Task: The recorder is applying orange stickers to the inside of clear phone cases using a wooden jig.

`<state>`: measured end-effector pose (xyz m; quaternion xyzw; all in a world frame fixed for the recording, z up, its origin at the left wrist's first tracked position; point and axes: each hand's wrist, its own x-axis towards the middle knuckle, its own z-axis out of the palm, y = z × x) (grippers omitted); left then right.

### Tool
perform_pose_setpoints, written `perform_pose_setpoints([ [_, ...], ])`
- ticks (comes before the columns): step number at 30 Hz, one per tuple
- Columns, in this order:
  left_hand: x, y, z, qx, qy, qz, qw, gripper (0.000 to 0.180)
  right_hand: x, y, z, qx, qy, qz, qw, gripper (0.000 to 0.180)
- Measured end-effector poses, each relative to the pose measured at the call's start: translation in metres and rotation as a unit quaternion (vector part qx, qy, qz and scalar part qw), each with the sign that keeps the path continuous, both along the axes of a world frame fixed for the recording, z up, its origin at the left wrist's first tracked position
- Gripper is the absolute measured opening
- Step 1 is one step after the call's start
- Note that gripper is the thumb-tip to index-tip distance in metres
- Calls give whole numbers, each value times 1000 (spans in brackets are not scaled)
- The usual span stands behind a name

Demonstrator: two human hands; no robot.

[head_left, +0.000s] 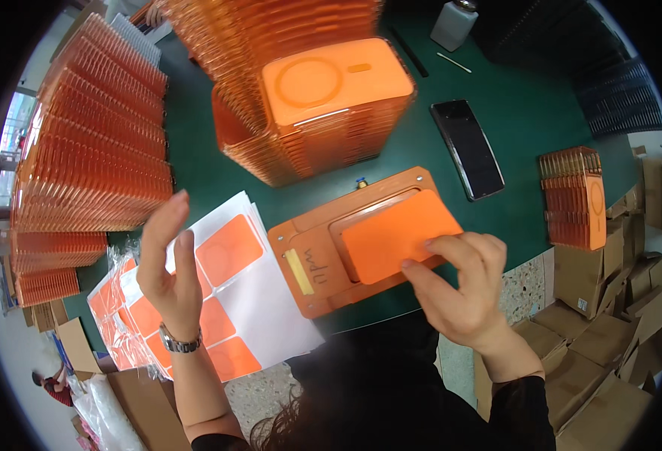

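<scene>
My right hand (466,289) pinches the lower right edge of a flat orange sheet (395,237) between thumb and fingers. That sheet lies tilted over the recess of a brown rectangular fixture (293,267), which has corner screws, a strip of yellow tape and handwriting. To the left, my left hand (169,270) is raised with fingers apart, holding nothing, a metal wristwatch (180,340) on its wrist. Below it lie white backing sheets (267,301) with orange rounded stickers (229,248), partly under crumpled clear film (120,331).
Beyond the fixture stands a tall stack of orange phone cases (338,83). More stacked cases (94,143) line the left side, with a small stack (571,199) at right. A black smartphone (468,149) and a dispenser bottle (455,24) rest on the green table. Cardboard boxes (594,338) fill the lower right.
</scene>
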<state>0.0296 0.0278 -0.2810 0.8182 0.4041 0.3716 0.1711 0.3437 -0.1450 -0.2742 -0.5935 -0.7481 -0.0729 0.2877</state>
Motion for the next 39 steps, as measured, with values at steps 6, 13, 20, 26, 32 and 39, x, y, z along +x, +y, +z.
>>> perform_pose_setpoints([
  [6,58,26,34,31,-6,-28,999,39,-14,4,-15,6,78,24,997,32],
  [13,68,35,31,37,45,-43,997,32,-13,10,-21,-7,91,7,996,28],
  [20,77,42,30,16,8,-54,998,17,-9,11,-18,-39,89,19,995,26],
  [26,70,40,33,0,-55,-84,995,9,-10,16,-10,-80,58,31,995,20],
  [32,43,-11,42,-91,-141,-56,984,8,-14,31,-5,-148,27,60,987,14],
  [39,21,-83,5,-165,-197,-2,967,14,-12,39,5,-179,29,66,981,9],
])
